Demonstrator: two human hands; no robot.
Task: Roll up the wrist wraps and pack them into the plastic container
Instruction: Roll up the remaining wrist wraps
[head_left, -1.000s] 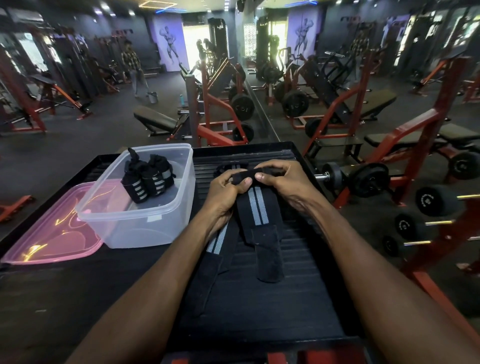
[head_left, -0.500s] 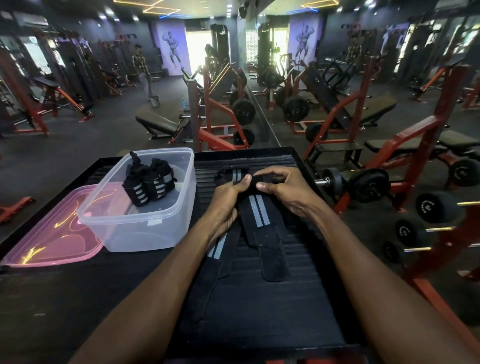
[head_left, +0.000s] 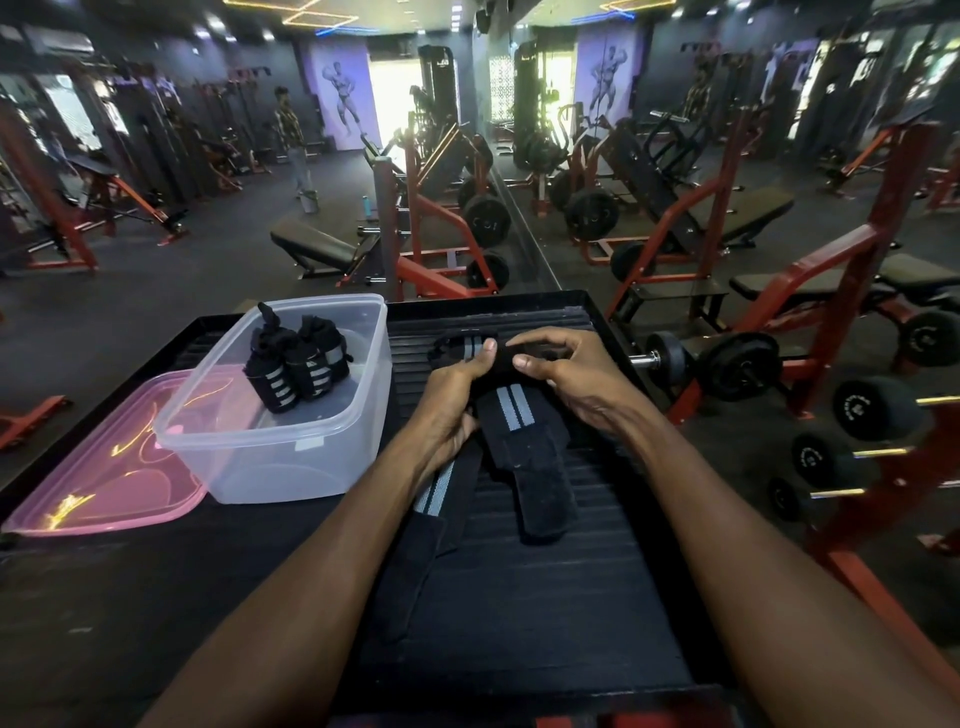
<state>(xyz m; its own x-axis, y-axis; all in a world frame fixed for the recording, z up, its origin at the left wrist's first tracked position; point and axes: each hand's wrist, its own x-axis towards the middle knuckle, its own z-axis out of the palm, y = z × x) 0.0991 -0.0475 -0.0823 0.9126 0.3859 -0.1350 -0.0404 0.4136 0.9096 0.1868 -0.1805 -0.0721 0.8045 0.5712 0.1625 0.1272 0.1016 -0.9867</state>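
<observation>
A black wrist wrap with grey stripes (head_left: 519, 431) lies lengthwise on the black ribbed surface (head_left: 519, 613), its far end rolled into a small coil. My left hand (head_left: 452, 395) and my right hand (head_left: 566, 374) both grip that coil from either side. A second flat wrap (head_left: 421, 525) lies under my left wrist, running toward me. The clear plastic container (head_left: 280, 447) stands to the left, with several rolled wraps (head_left: 296, 364) inside it.
A pink lid (head_left: 104, 488) lies flat left of the container. The platform's right edge drops to dumbbells (head_left: 727, 364) and red racks. Gym benches and machines fill the floor beyond, and a person stands far off at the back left.
The coil at the wrap's far end has grown a little as both hands turned it toward me. The camera view has shifted slightly.
</observation>
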